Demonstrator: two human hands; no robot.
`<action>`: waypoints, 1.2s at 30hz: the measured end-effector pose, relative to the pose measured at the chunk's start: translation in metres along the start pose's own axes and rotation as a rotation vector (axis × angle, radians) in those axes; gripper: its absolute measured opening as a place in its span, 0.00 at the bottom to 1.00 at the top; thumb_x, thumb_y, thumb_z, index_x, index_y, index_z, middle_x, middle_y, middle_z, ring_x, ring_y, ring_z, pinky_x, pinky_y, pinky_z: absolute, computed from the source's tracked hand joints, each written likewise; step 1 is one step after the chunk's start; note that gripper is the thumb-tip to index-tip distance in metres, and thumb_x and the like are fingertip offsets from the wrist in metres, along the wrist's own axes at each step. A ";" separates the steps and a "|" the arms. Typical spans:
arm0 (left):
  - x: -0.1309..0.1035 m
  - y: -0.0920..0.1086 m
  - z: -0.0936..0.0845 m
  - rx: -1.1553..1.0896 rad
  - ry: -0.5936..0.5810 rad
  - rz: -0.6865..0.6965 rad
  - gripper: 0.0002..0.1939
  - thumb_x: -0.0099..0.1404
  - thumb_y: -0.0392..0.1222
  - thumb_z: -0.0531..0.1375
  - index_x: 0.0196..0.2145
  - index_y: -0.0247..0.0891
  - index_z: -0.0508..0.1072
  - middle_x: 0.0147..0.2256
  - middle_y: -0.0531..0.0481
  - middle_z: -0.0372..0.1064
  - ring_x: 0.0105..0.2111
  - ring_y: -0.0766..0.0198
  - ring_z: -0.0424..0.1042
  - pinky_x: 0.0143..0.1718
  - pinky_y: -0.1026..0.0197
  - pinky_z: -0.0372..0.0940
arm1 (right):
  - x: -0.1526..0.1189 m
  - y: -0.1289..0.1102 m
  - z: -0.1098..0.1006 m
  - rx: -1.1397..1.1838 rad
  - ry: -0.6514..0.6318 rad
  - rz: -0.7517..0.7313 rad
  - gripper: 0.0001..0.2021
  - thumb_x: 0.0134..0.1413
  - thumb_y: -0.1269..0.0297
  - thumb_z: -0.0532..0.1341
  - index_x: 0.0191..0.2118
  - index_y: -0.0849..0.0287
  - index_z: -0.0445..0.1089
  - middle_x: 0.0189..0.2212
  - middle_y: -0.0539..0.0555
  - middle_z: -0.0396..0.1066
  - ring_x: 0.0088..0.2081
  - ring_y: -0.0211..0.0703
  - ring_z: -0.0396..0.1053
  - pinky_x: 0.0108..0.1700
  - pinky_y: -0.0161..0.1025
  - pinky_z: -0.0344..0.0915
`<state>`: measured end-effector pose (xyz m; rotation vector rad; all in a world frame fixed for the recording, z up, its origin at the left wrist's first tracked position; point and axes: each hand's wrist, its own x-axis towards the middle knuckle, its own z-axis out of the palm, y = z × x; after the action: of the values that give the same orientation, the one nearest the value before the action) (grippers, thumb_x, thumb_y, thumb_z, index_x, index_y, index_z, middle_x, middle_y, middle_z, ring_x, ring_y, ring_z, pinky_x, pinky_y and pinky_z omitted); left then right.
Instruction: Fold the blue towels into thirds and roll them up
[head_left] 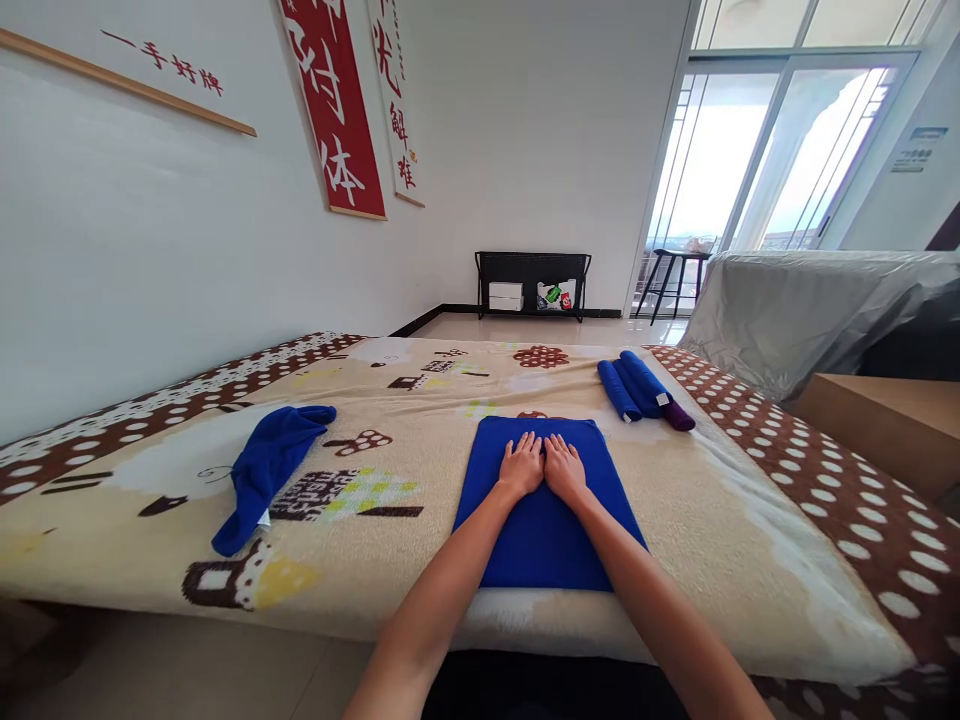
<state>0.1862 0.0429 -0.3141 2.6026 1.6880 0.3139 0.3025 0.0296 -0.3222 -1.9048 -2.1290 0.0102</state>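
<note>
A blue towel (551,555) lies spread flat on the patterned blanket (720,540), close to its front edge. Both hands rest palm down on the upper half of this towel, side by side. My left hand (521,463) has its fingers stretched forward, and my right hand (564,466) lies flat just beside it, the index fingers nearly touching. Neither hand holds anything. To the left, a crumpled blue towel (270,470) lies loosely on the blanket. Rolled blue towels (634,387) lie at the right, with a purple roll (679,416) against them.
A black shelf (532,268) stands by the far wall. Behind the blanket on the right are a dark stool (679,256) and a large covered object (795,300). A cardboard box (885,420) sits beside the right edge.
</note>
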 end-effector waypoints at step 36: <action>-0.265 -0.072 -0.027 -0.023 0.465 0.322 0.26 0.66 0.28 0.51 0.59 0.43 0.66 0.54 0.46 0.70 0.57 0.57 0.67 0.56 0.52 0.64 | -0.248 0.129 -0.024 0.166 0.463 -0.368 0.20 0.61 0.63 0.57 0.58 0.49 0.66 0.53 0.52 0.71 0.56 0.47 0.67 0.54 0.47 0.67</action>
<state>0.0117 -0.1701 -0.3383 2.9430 1.3245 1.0082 0.4552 -0.2003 -0.3749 -1.2508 -2.0387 -0.2909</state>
